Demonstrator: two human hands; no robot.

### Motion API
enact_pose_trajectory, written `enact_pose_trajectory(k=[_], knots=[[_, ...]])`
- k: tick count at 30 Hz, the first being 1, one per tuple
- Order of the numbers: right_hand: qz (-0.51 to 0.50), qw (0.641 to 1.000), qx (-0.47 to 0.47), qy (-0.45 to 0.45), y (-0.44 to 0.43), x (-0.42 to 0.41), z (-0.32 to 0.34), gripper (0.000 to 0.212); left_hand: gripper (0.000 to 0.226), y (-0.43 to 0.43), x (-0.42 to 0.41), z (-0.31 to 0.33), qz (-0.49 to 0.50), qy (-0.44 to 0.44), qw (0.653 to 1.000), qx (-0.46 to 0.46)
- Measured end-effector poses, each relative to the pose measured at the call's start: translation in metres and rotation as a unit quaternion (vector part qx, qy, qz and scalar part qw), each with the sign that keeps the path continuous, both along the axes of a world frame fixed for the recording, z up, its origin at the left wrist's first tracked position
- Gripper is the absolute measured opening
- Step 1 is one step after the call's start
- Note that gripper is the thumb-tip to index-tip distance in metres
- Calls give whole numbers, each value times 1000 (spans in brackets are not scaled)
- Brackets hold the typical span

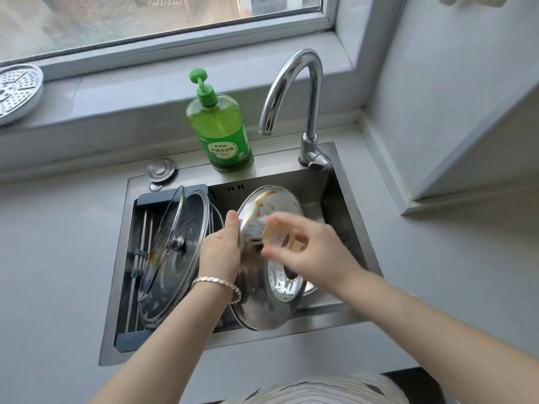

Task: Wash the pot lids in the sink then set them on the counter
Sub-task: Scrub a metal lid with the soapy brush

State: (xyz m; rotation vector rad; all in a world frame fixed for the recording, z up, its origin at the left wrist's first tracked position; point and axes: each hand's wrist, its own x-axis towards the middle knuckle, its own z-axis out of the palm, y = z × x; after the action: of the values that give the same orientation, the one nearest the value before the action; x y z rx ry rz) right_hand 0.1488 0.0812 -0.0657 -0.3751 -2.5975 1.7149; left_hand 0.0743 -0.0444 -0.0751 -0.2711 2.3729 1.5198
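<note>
Domed stainless-steel pot lid (pixel 256 304) stands on edge inside the rectangular steel sink (pixel 112 316), right of centre, with orange-brown streaks near its upper rim. Left hand (pixel 220 249) grips the lid's left edge: thumb on the near face, the other fingers wrapped behind and out of sight. A silver bracelet (pixel 217 285) sits on that wrist.

Right hand (pixel 309 252) is motion-blurred and held against the lid's face. Its fingers are curled, pinching a tan scrubber (pixel 274 234); what kind of scrubber cannot be told.

Left part of the sink: a glass lid with steel rim and knob (pixel 175 243) leans tilted in a dark drain rack (pixel 140 199), with more lids behind it.

On the sink's back ledge are a green pump bottle of dish soap (pixel 221 132) and, to its right, a chrome gooseneck faucet (pixel 294 91). Grey counter (pixel 58 258) surrounds the sink. A perforated metal steamer tray (pixel 17 91) sits on the window sill, far left.
</note>
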Motion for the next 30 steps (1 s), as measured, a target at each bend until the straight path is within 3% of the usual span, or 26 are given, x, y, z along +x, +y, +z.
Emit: enact_pose_trajectory(k=[4, 9, 12, 14, 19, 24, 28, 30], knots=[[-122, 989, -79, -7, 30, -23, -10, 15, 57, -2, 6, 1, -27, 22, 999, 4], [25, 997, -40, 62, -7, -13, 13, 16, 58, -1, 11, -8, -47, 34, 996, 61], [-75, 997, 4, 18, 29, -37, 1, 29, 60, 0, 20, -6, -114, 68, 990, 57], [-116, 993, -5, -5, 45, -44, -4, 19, 61, 2, 25, -3, -139, 78, 986, 47], [16, 998, 47, 23, 16, -22, 10, 9, 44, -1, 22, -5, -134, 43, 988, 59], [-89, 995, 23, -30, 43, -38, -6, 35, 42, -4, 26, -3, -174, 52, 983, 34], [32, 999, 30, 16, 12, -12, 7, 12, 52, -7, 26, -7, -129, 61, 988, 56], [-1, 999, 51, 8, 26, -17, 1, 9, 45, -8, 25, -6, -156, 71, 985, 31]])
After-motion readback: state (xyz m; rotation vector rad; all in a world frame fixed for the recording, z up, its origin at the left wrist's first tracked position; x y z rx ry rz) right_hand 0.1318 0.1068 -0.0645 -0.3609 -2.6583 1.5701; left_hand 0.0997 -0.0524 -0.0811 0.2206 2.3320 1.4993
